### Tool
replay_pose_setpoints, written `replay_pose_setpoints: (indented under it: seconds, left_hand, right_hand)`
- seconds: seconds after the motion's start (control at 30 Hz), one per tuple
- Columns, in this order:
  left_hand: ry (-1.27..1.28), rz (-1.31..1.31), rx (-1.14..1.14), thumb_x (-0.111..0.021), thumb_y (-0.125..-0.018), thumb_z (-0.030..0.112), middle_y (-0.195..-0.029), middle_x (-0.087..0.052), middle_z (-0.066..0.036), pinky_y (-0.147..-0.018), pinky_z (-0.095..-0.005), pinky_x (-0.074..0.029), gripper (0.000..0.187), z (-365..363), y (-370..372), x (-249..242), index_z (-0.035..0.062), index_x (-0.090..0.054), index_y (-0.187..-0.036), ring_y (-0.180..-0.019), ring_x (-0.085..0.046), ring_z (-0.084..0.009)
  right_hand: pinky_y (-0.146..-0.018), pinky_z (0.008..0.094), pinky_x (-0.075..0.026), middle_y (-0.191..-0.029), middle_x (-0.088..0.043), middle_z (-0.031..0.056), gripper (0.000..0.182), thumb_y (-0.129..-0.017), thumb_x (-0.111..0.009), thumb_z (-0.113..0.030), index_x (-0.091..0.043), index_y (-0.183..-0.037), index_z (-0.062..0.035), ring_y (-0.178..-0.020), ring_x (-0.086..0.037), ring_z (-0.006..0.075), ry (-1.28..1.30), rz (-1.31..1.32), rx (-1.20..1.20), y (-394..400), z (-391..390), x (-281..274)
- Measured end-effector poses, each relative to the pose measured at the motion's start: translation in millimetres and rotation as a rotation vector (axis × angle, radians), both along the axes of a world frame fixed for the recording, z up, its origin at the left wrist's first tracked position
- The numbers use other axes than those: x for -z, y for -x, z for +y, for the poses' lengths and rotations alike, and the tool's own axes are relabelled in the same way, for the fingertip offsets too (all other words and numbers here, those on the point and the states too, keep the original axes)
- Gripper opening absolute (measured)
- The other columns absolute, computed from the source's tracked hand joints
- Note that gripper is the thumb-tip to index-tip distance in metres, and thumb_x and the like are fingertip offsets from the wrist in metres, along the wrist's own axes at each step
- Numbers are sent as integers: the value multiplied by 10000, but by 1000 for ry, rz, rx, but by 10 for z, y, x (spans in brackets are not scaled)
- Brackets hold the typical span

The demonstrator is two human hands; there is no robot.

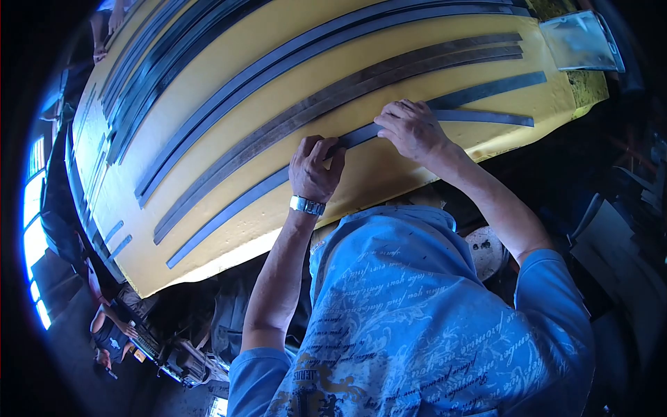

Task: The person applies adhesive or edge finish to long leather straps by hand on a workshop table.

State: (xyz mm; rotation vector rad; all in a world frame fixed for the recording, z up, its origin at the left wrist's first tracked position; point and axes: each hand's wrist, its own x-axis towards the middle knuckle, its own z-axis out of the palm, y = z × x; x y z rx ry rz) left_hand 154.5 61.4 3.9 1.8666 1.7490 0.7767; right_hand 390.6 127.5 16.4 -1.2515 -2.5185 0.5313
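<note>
Both hands are on a long dark strip (240, 203) near the front edge of a yellow table (375, 165). My left hand (316, 170), with a metal watch on its wrist, has its fingers bent around the strip. To its right, my right hand (411, 128) pinches the strip between thumb and fingers. Beyond my right hand, a wider dark strip (490, 90) and a narrow strip end (486, 117) spread apart. A pair of brown strips (278, 130) lies just behind my hands.
More dark strips (163, 80) lie at the table's far left, and a long pair (229, 96) crosses its middle. A glassy rectangular object (580, 42) sits at the right end. Another person's hand (99, 53) is at the top left; another person (111, 333) is at the lower left.
</note>
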Motion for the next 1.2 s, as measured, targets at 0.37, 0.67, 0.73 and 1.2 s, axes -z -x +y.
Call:
replay_pose_setpoints:
  seconds: [0.37, 0.67, 0.73, 1.2]
  left_hand:
    - [-89, 68, 37, -795, -793, 172, -949, -655, -91, -635, -358, -541, 202, 23, -5, -10, 94, -717, -961, -701, -660, -238]
    - [-113, 133, 79, -769, -772, 137, -943, -643, -48, -725, -392, -490, 242, 4, -23, -32, 163, -741, -1010, -851, -631, -255]
    - [-116, 146, 78, -767, -774, 142, -932, -642, -35, -723, -386, -484, 236, 5, -25, -32, 172, -745, -1008, -850, -628, -246]
    - [-117, 148, 92, -735, -816, 181, -953, -626, 6, -728, -381, -449, 223, -18, -4, 60, 226, -734, -1034, -886, -612, -219]
  right_hand:
    - [-799, 402, -441, -960, -616, 15, 100, -848, -706, -199, -653, -898, -130, -928, -597, 214, -29, -21, -10, -3, -3, 6]
    - [-805, 411, -440, -978, -620, 29, 82, -870, -681, -193, -658, -906, -123, -951, -593, 222, -13, 4, -20, -11, -7, -3]
    - [-808, 413, -438, -981, -622, 31, 79, -872, -679, -192, -660, -901, -122, -948, -593, 223, 1, 0, -22, -11, -6, -8]
    - [-844, 400, -424, -998, -607, 8, 135, -849, -702, -193, -663, -963, -133, -971, -582, 216, 35, -96, -25, 0, 7, -20]
